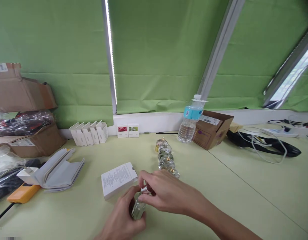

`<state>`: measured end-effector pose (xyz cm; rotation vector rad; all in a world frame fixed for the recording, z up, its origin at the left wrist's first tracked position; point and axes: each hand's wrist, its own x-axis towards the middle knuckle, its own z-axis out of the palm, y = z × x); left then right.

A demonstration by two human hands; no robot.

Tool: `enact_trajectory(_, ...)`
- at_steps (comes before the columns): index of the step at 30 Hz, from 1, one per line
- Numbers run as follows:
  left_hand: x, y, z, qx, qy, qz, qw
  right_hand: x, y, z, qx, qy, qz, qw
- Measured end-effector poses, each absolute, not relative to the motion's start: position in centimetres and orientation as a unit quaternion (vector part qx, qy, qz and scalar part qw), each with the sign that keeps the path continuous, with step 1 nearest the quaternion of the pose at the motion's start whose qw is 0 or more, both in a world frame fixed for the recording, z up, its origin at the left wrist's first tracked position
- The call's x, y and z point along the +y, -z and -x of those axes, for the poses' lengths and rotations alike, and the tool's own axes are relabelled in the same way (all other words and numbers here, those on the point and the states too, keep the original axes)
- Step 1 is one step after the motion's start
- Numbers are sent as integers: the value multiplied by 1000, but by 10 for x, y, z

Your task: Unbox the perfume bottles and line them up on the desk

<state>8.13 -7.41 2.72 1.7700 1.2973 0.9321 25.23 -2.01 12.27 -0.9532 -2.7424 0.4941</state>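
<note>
My left hand is wrapped round a small clear glass bottle, low in the middle of the head view. The fingers of my right hand pinch the shiny cap at the bottle's top; a dark red part shows between those fingers. Just behind my left hand a white box with printed text lies flat on the pale green table. A row of several glass pieces with gold-coloured parts runs back from my right hand.
Several open white cartons and two small picture boxes stand along the wall. Further right are a water bottle, a brown box and cables. Folded papers, an orange device and stacked cartons occupy the left.
</note>
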Motion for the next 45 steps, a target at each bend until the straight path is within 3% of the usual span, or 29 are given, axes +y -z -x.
enact_trajectory(13,-72,-24,-76,517,-367,-688,352,-13,-143,-263,-900,-221,347,143)
enact_trajectory(18,-68,-17,-63,523,-365,-686,351,-9,-149,-287,-890,-200,397,104)
enact_trajectory(29,-72,-13,-72,515,-405,-619,432,-18,-102,-332,-840,-252,473,83)
enact_trajectory(45,-81,-31,-102,478,-385,-666,424,-14,-64,-352,-829,-104,549,-24)
